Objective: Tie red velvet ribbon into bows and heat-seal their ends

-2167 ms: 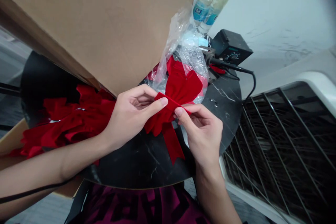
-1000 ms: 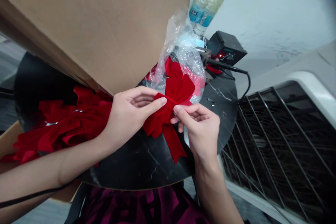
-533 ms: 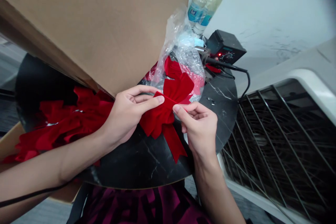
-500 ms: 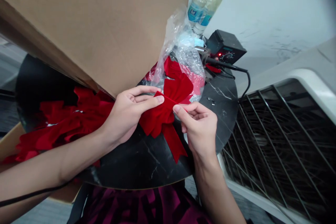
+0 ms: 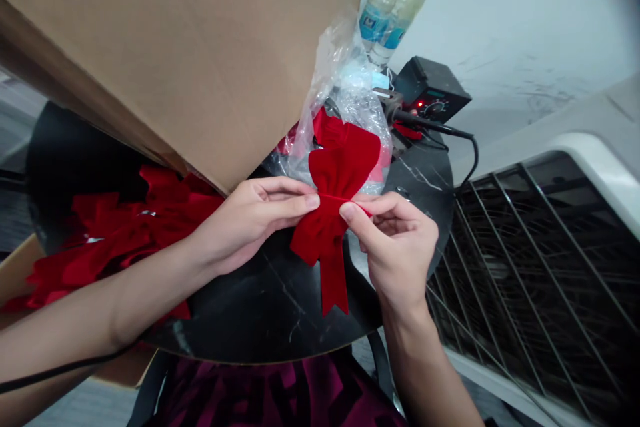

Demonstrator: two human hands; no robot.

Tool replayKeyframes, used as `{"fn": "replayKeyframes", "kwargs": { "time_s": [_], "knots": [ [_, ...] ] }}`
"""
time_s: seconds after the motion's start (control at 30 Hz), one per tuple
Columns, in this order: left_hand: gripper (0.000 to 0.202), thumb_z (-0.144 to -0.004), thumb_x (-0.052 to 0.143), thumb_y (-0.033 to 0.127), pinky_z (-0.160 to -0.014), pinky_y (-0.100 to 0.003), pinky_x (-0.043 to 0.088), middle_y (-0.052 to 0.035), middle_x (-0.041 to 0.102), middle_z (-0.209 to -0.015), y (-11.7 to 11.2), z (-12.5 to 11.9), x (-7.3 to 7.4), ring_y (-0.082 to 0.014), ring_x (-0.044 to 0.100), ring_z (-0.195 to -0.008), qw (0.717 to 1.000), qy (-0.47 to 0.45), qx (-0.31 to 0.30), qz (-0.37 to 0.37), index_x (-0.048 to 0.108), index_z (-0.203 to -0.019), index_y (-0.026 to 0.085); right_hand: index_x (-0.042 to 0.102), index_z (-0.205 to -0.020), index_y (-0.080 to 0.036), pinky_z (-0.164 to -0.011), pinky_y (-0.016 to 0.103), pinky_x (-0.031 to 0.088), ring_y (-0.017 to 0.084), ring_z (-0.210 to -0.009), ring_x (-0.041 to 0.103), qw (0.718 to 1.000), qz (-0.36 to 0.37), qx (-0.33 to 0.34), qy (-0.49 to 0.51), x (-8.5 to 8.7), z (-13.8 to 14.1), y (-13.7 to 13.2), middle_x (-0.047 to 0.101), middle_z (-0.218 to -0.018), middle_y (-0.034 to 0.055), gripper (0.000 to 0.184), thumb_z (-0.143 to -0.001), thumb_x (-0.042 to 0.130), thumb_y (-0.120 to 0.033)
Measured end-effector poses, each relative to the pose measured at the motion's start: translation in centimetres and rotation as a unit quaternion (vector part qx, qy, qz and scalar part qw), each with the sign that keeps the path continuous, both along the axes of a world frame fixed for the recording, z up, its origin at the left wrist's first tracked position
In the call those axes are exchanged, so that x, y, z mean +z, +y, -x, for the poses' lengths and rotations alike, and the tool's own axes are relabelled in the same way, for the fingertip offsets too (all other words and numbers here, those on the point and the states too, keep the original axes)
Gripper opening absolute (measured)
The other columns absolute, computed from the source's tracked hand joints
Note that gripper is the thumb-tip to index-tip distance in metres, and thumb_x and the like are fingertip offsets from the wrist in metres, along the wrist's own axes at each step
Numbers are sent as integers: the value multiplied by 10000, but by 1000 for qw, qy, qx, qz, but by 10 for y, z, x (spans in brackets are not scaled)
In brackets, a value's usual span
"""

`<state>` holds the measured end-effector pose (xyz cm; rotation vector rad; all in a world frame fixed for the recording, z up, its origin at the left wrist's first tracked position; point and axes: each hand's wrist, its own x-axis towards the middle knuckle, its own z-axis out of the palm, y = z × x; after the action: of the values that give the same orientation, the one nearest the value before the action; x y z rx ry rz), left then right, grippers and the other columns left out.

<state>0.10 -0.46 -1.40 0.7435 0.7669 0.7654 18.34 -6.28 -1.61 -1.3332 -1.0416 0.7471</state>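
Observation:
A red velvet bow (image 5: 334, 203) is held above the round black table (image 5: 260, 310). My left hand (image 5: 253, 217) pinches its cinched middle from the left with thumb and forefinger. My right hand (image 5: 397, 243) pinches the same middle from the right. One loop stands up above my fingers, and a loop and a tail hang down below them. Behind the bow sits a clear plastic bag (image 5: 345, 107) with more red bows inside.
A heap of red velvet bows (image 5: 125, 227) lies on the table's left. A large cardboard box (image 5: 190, 40) overhangs the table. A black box with a dial (image 5: 433, 97), its cable and a plastic bottle (image 5: 395, 3) stand at the back. A white grille (image 5: 545, 260) is on the right.
Both hands have shifted right with the bow. It has turned more upright, its top loop now spread wide and its tail hanging straight down.

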Motion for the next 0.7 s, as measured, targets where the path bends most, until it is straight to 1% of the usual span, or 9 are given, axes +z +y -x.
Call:
{"fn": "replayKeyframes", "kwargs": {
  "time_s": [0.1, 0.2, 0.3, 0.4, 0.5, 0.57, 0.6, 0.63, 0.7],
  "knots": [
    [106, -839, 860, 228, -975, -277, 608, -69, 836, -1002, -2, 2, 0, -180, 778, -969, 998, 43, -7, -49, 869, -941, 199, 769, -768, -210, -484, 249, 461, 88, -517, 531, 1000, 6, -2, -20, 3, 0, 1, 766, -779, 6, 162, -769, 903, -300],
    [176, -825, 875, 245, -976, -314, 628, -58, 845, -985, -4, 2, 0, -214, 792, -980, 993, 76, 8, -87, 875, -999, 220, 769, -773, -211, -533, 256, 490, 107, -577, 581, 999, 6, 11, -38, 4, 0, 3, 760, -776, 3, 153, -774, 900, -289],
    [240, -735, 932, 191, -911, -287, 648, -34, 850, -932, -5, 2, 0, -220, 803, -950, 988, 92, 43, -113, 872, -963, 231, 760, -793, -216, -605, 260, 523, 123, -659, 635, 997, -9, 53, -57, 5, -2, 4, 740, -769, -8, 140, -797, 890, -268],
    [267, -710, 942, 160, -879, -236, 634, -32, 847, -933, -5, 2, 1, -189, 802, -903, 986, 91, 53, -130, 840, -954, 202, 748, -839, -227, -710, 263, 561, 134, -782, 690, 994, -31, 91, -56, 8, -4, 4, 749, -849, -10, 112, -840, 860, -239],
    [412, -720, 936, 150, -803, -233, 630, -6, 827, -842, -4, 3, 3, -173, 798, -808, 992, 60, 21, -110, 737, -1072, 231, 749, -843, -229, -673, 264, 567, 138, -752, 706, 992, -10, 104, -63, 13, -5, 1, 762, -845, -6, 128, -834, 873, -262],
    [459, -720, 935, 146, -756, -240, 627, 10, 809, -793, -2, 2, 4, -172, 789, -761, 995, 43, -21, -84, 666, -1076, 252, 757, -826, -228, -632, 272, 570, 144, -701, 708, 992, -2, 99, -84, 15, -5, -3, 767, -809, -2, 135, -818, 887, -262],
    [462, -702, 943, 135, -764, -235, 623, 13, 803, -801, -2, 2, 4, -167, 784, -775, 995, 44, -30, -87, 657, -1046, 248, 760, -822, -232, -631, 280, 576, 147, -698, 713, 991, -13, 92, -97, 15, -6, -5, 772, -809, -2, 124, -821, 884, -243],
    [446, -679, 953, 121, -789, -218, 615, 15, 796, -825, -1, 1, 4, -155, 776, -806, 993, 51, -17, -106, 664, -998, 236, 765, -831, -240, -641, 290, 583, 151, -707, 718, 989, -37, 81, -115, 14, -8, -6, 778, -818, -4, 118, -822, 878, -207],
    [330, -689, 952, 138, -803, -170, 589, 14, 771, -845, 1, 1, 4, -121, 746, -825, 984, 74, 39, -159, 706, -899, 204, 776, -890, -266, -696, 321, 607, 161, -751, 729, 973, -122, 59, -188, 14, -13, -9, 791, -848, -15, 197, -808, 866, -110]
  ]
}}
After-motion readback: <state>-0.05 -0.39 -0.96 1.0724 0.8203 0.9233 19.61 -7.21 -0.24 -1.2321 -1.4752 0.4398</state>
